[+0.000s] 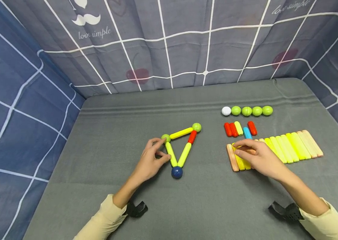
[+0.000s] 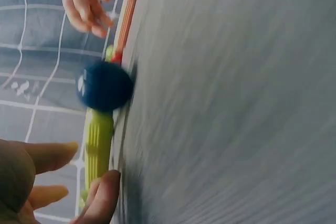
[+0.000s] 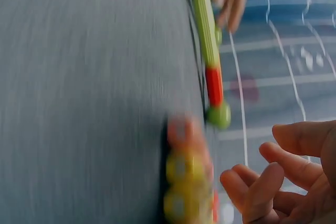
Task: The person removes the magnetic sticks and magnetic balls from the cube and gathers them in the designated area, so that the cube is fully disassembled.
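A triangle of toy rods and balls lies on the grey cloth in the head view. Its corners are a dark blue ball [image 1: 177, 172], a green ball [image 1: 197, 127] and another green ball [image 1: 165, 137]. Between them run a yellow rod [image 1: 181, 133], a yellow-green rod [image 1: 171, 154], and a second yellow-green rod [image 1: 184, 154] extended by a short red rod [image 1: 192, 137]. My left hand [image 1: 151, 162] is at the triangle's left side, a fingertip at the left green ball and the thumb beside the rod. Over a row of long rods [image 1: 283, 146] hovers my right hand [image 1: 262, 157], fingers loosely bent, holding nothing.
Behind the long rods lie short red rods [image 1: 227, 129], a short yellow-green rod [image 1: 238, 128] and a blue one [image 1: 247, 133]. Farther back, a white ball [image 1: 226, 111] leads a line of several green balls [image 1: 246, 111]. A patterned curtain [image 1: 187, 43] borders the table.
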### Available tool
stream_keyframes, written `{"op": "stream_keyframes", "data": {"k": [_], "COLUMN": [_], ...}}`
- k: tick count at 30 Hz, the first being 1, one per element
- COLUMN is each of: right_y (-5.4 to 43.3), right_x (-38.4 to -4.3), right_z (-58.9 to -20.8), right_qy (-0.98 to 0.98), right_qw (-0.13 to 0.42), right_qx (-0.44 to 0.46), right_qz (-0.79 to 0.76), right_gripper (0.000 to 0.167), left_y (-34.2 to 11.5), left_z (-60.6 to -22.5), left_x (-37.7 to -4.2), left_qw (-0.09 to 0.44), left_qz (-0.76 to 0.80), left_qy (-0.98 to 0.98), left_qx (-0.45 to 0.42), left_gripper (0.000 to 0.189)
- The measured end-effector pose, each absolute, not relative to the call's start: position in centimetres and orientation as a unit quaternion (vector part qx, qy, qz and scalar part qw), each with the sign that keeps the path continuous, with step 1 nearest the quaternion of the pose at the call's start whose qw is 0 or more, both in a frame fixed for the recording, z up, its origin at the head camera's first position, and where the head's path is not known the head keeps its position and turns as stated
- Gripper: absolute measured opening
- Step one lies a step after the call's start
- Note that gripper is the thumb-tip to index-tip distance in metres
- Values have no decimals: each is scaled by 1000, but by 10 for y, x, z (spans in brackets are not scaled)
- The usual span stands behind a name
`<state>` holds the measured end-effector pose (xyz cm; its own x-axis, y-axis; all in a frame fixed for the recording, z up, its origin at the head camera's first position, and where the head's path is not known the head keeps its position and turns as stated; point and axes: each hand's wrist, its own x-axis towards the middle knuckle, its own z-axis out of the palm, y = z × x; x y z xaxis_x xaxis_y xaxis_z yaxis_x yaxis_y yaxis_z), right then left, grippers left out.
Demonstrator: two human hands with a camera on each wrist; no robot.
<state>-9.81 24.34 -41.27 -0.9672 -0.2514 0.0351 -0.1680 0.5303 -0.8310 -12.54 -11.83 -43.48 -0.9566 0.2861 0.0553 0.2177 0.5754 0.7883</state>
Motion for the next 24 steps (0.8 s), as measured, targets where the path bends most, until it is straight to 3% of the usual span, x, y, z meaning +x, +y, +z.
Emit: {"op": "stream_keyframes", "data": {"k": [7,14,24], "right_y": [194,141,106], "right_x": [-93,-93,-101], "right_z": [-415,-419,-421], "right_qy": [818,772,795], "right_qw": [151,225,186], "right_qx": [-164,-242,-314], "right_qz": [-530,-543,-484], "right_gripper": [24,29,30], "left_y": [-119,-120,-125], "left_z": [-435,-435,-436], "left_x": [-162,-171,-170], "left_qw": [53,76,70], "left_qz": [388,388,404], "left_qy": [906,905,901], "left_qx": [159,154,139], "left_gripper": [58,55,56]}}
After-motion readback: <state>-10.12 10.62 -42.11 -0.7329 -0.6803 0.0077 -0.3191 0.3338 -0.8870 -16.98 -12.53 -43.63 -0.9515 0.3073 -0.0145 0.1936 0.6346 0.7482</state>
